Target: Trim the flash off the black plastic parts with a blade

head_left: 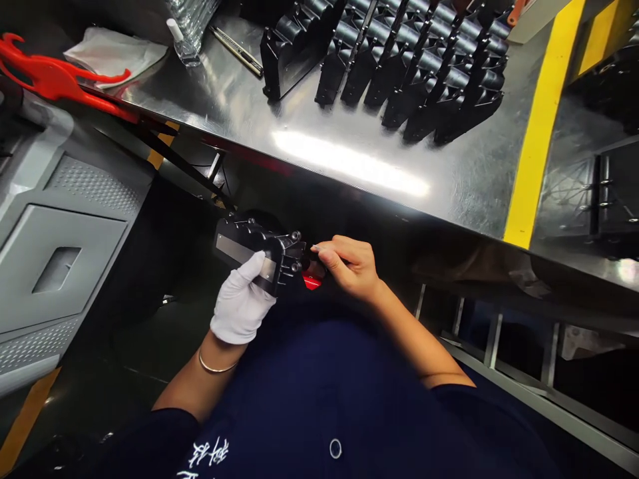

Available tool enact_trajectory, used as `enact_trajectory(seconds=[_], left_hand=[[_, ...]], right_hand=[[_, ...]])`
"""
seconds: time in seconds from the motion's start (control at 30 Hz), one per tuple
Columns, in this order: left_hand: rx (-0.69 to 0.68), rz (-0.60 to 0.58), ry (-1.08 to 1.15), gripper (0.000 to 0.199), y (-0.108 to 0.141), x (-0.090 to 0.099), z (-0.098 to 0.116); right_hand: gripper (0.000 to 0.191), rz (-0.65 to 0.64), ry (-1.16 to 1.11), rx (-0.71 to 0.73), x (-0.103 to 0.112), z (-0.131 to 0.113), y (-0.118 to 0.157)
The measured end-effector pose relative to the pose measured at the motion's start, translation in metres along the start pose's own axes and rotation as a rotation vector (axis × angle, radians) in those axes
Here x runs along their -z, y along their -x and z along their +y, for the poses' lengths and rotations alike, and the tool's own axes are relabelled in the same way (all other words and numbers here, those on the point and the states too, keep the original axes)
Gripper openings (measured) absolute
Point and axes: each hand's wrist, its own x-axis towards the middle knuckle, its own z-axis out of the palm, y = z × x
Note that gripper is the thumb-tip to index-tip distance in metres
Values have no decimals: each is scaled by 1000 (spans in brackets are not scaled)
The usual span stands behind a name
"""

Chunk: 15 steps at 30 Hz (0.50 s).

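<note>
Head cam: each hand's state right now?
Left hand: gloved, closed on a black molded housing.
Right hand: bare, pinched closed beside the housing's end; any held item can't be told.

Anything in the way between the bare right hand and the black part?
Nothing visible blocks the right hand; it is close to the facing end of the black part. A red piece shows beside them; whether it touches either is unclear.
</note>
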Motion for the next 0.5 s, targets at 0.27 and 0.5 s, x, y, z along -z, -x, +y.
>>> enact_trajectory(seconds=[0.27, 0.5], left_hand=[[-15, -63, -49, 47, -7, 2, -9], [-11, -58, -105, 45, -3, 8, -7]], right_hand=[[34, 79, 65, 113, -13, -1, 1], [50, 185, 3, -117, -22, 24, -6]])
